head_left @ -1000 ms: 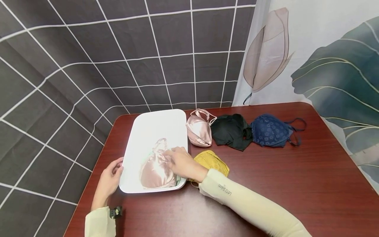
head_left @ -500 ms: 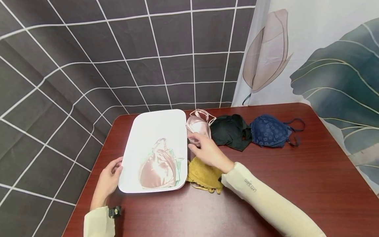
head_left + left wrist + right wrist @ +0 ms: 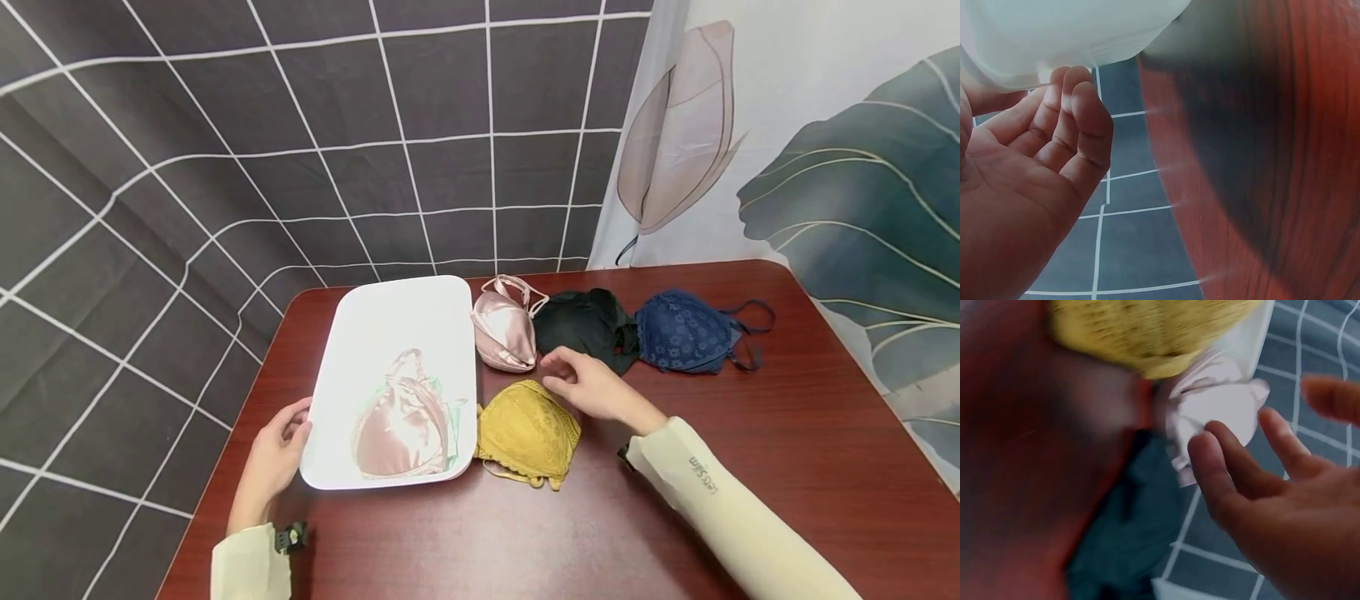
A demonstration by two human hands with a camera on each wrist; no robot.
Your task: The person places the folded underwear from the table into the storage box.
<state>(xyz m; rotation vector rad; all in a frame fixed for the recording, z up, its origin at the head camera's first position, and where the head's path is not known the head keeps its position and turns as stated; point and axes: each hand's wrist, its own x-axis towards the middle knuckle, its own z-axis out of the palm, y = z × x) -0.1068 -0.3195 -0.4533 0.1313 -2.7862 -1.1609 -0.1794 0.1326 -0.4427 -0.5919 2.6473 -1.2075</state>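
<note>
My left hand [image 3: 270, 454] is at the left side of a white plastic bin [image 3: 390, 312]. Its loosely bent fingertips [image 3: 1075, 78] touch the bin's outer edge. Inside the bin lies a pink satin bra [image 3: 401, 429] over something pale green. My right hand [image 3: 596, 387] hovers right of the bin, fingers parted, holding nothing. Just left of it and nearer me lies a yellow lace bra [image 3: 527, 429]. A second pink satin bra [image 3: 504, 333] lies beside the bin's right wall. Beyond the right hand is a black folded garment [image 3: 573, 321], partly covered by the hand.
A dark blue lace bra [image 3: 686, 332] with looped straps lies at the right end of the back row. The red-brown table [image 3: 750, 442] ends at a grey checked cloth [image 3: 450, 167] behind and left, and a leaf-print curtain [image 3: 862, 183] at the right.
My right hand has left the pink bra in the bin and moved right, past the second pink bra, to beside the yellow bra. The left hand has stayed put.
</note>
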